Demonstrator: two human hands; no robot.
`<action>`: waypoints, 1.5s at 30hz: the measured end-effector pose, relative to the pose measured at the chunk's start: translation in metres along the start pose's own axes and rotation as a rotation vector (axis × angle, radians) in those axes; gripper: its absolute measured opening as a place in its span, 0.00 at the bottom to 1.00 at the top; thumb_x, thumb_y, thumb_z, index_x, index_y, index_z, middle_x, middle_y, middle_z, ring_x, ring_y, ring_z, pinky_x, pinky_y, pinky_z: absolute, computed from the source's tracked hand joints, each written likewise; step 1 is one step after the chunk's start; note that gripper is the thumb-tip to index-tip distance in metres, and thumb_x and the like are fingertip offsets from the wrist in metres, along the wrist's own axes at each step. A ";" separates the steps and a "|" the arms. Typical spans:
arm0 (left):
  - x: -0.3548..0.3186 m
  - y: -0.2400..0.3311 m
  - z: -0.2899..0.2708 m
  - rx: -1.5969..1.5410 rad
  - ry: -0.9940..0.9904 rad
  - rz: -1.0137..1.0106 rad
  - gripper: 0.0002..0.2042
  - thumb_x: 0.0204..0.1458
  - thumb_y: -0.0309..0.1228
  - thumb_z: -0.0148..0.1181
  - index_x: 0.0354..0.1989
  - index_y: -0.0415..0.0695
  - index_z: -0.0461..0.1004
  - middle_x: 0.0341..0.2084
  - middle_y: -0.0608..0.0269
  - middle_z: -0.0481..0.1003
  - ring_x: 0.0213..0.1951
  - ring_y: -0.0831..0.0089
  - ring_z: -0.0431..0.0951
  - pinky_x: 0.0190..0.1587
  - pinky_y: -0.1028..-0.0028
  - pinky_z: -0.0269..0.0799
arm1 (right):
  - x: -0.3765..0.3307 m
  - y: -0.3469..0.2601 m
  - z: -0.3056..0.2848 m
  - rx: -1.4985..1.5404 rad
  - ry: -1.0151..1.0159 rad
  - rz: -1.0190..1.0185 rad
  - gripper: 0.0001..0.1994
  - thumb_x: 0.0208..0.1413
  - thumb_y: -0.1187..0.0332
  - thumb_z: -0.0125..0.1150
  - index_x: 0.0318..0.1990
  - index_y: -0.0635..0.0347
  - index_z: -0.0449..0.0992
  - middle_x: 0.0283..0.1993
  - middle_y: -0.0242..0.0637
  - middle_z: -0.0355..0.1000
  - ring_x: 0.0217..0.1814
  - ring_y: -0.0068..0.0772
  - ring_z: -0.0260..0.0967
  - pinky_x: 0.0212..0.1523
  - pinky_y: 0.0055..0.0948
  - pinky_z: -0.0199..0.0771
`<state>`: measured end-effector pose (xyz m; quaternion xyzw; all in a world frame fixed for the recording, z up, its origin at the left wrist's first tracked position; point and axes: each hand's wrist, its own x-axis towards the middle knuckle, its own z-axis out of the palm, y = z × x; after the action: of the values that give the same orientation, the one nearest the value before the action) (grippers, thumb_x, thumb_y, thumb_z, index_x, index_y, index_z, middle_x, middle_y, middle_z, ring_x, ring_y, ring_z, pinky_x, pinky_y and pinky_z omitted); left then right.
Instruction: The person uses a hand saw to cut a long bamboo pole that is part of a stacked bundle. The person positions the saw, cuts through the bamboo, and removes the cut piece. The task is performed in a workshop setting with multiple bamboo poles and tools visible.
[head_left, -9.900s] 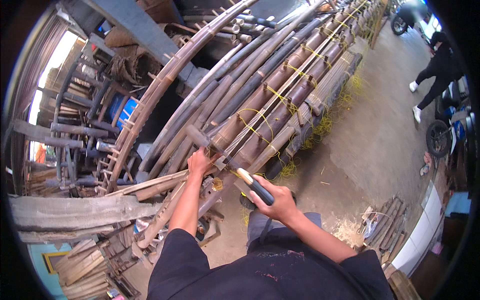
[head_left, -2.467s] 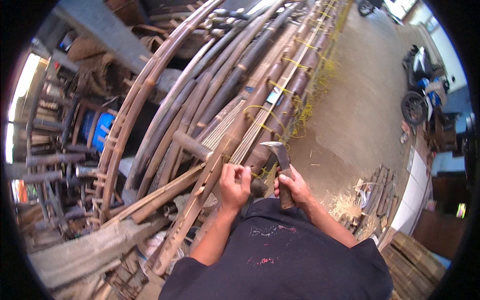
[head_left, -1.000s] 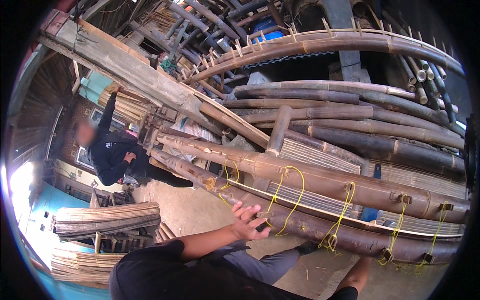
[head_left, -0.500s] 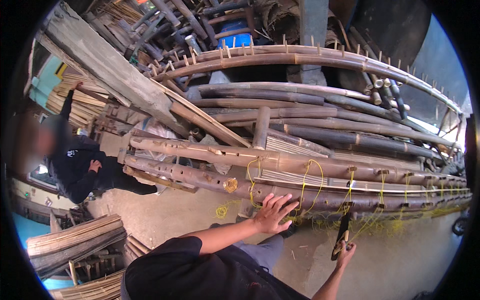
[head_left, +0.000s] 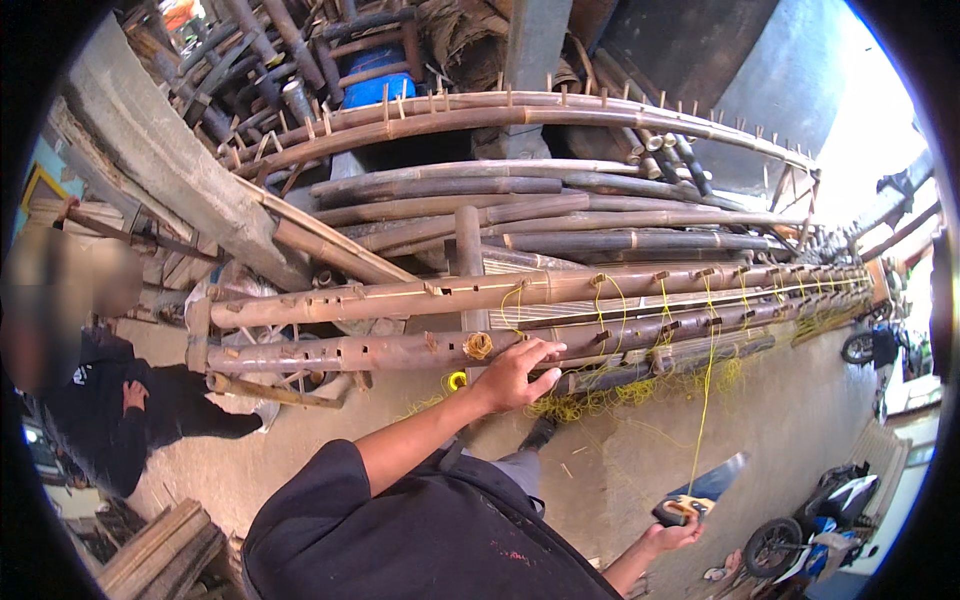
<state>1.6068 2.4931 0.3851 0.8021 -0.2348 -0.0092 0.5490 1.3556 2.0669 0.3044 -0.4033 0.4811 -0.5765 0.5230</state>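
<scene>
Two long brown bamboo poles with notches run side by side across the view, the far pole (head_left: 390,299) and the near pole (head_left: 390,351). My left hand (head_left: 515,378) rests on the near pole, its fingers stretched out and holding nothing. In my right hand (head_left: 676,536), low and away from the poles, is a handsaw (head_left: 720,480) with a pale and black handle, its blade tilted up to the right. A taut yellow string (head_left: 703,410) runs from the poles down to the saw handle. Several loops of string join the poles further right.
Tangled yellow string (head_left: 600,398) hangs below the near pole. More bamboo poles (head_left: 640,241) are stacked behind. At the left stands another person (head_left: 110,400) in dark clothes. A parked motorcycle (head_left: 815,530) is at the lower right, and split bamboo (head_left: 165,545) lies at lower left.
My view has turned to the right. The saw has moved down, away from the poles, and its blade now tilts right. My left hand stays at the near pole.
</scene>
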 end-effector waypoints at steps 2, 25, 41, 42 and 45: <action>-0.006 0.002 -0.014 -0.005 -0.003 0.014 0.21 0.64 0.37 0.61 0.64 0.44 0.73 0.51 0.48 0.78 0.54 0.53 0.81 0.57 0.60 0.77 | 0.030 -0.018 -0.020 0.255 -0.261 0.093 0.20 0.66 0.68 0.60 0.63 0.62 0.69 0.53 0.40 0.74 0.56 0.39 0.73 0.55 0.42 0.79; -0.064 -0.054 -0.060 0.162 0.222 -0.196 0.30 0.65 0.45 0.63 0.69 0.38 0.70 0.60 0.40 0.73 0.62 0.45 0.74 0.66 0.57 0.70 | -0.052 -0.227 0.061 -0.026 -0.636 -0.873 0.32 0.67 0.63 0.59 0.76 0.65 0.60 0.39 0.35 0.68 0.36 0.27 0.61 0.40 0.26 0.65; 0.089 -0.138 -0.058 0.708 -0.057 -0.336 0.40 0.59 0.60 0.57 0.73 0.44 0.67 0.66 0.42 0.72 0.68 0.48 0.71 0.71 0.49 0.58 | -0.243 -0.076 0.056 -0.330 -1.266 -0.074 0.24 0.61 0.74 0.68 0.65 0.70 0.76 0.47 0.42 0.82 0.40 0.24 0.79 0.43 0.25 0.79; 0.091 -0.135 -0.056 0.732 -0.074 -0.348 0.40 0.59 0.61 0.57 0.72 0.43 0.68 0.65 0.42 0.73 0.67 0.48 0.72 0.71 0.49 0.59 | -0.242 -0.065 0.051 -0.375 -1.286 -0.124 0.25 0.59 0.73 0.70 0.64 0.69 0.77 0.49 0.45 0.84 0.43 0.26 0.81 0.48 0.28 0.80; 0.092 -0.124 -0.054 0.801 -0.093 -0.365 0.39 0.60 0.62 0.56 0.69 0.42 0.71 0.62 0.42 0.76 0.65 0.48 0.74 0.68 0.48 0.60 | -0.258 -0.069 0.058 -0.368 -1.323 -0.292 0.25 0.59 0.72 0.70 0.64 0.68 0.78 0.44 0.46 0.85 0.42 0.27 0.82 0.47 0.28 0.81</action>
<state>1.7488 2.5411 0.3188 0.9786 -0.0990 -0.0502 0.1731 1.4299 2.3139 0.3942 -0.8120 0.0926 -0.1837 0.5463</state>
